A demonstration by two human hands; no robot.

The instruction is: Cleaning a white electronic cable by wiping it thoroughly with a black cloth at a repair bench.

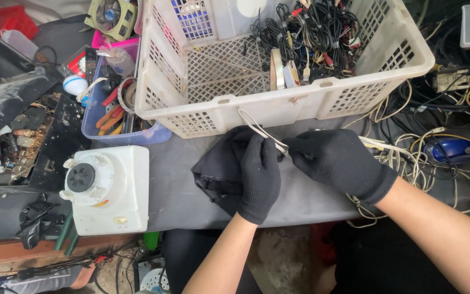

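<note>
We saw a thin white cable (261, 130) at the centre of the grey tabletop (175, 185), its free end bent into a narrow loop that rose toward eleven o'clock and touched the front wall of the big white basket (278, 106). The left hand (259, 177), in a black knit glove, was closed with its fingertips pinched on the cable just below the loop. The right hand (339, 161), gloved the same, was curled shut on the cable at three o'clock of the left, the two hands almost touching. Under the left hand lay a crumpled black cloth (217, 171), spreading out toward nine o'clock.

At three o'clock of the right hand the cable ran on into a tangle of pale wires (409, 163) beside a blue mouse-like object (452, 149). The basket at twelve o'clock held bundled black cords (316, 27). At nine o'clock of the cloth stood a white appliance base (110, 188) with a round dark hub on top, and at ten o'clock a bluish tub of hand tools (112, 117) was pressed against the basket's left side.
</note>
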